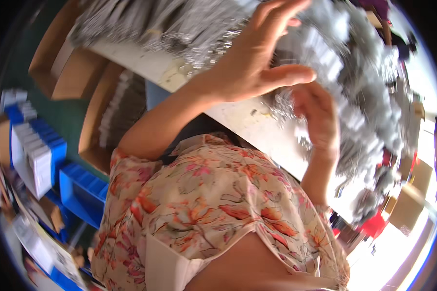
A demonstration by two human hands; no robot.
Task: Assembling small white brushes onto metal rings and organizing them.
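My left hand is raised over the white table, its thumb stretched out and its fingers apart. Nothing shows in its grasp. Close to that thumb is my right hand, with bent fingers smeared by motion; whether they hold anything cannot be made out. Beyond the left hand lie bundles of thin grey strands with shiny silver ends, perhaps cables. A large blurred heap of grey-white bundles covers the table behind and right of the right hand.
Left of the table stand an open cardboard box and another box holding grey strands. Further left are blue bins and a blue crate with white contents. A red object and a cardboard carton are at the right.
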